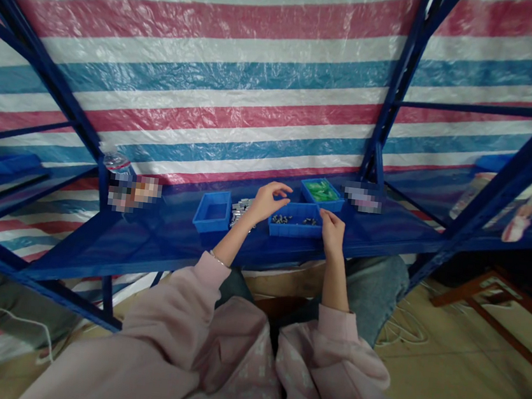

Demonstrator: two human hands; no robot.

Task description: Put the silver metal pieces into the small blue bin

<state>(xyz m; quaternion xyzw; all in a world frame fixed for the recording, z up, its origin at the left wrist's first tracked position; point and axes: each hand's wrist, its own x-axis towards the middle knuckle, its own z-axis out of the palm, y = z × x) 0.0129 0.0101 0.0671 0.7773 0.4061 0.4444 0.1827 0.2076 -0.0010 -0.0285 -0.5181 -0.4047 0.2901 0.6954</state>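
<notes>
My left hand (269,202) hovers over the left end of a blue bin (295,230), its curved fingers apart and nothing visible between them. Small dark metal parts (281,219) lie in two loose groups inside that bin. At the bin's right end is my right hand (333,230), thumb and fingers closed by the rim; whether they grip the rim or a small part cannot be made out. Silvery metal pieces (240,208) are heaped on the shelf left of the bin, partly hidden by my left hand. Behind it sits a blue bin of green pieces (321,190).
Another blue bin (213,213) stands left of the metal pieces. A plastic bottle (115,160) and a blurred item (136,194) are farther left. Blue uprights (393,99) frame the blue shelf (165,239). A wooden stool (499,296) stands at the lower right.
</notes>
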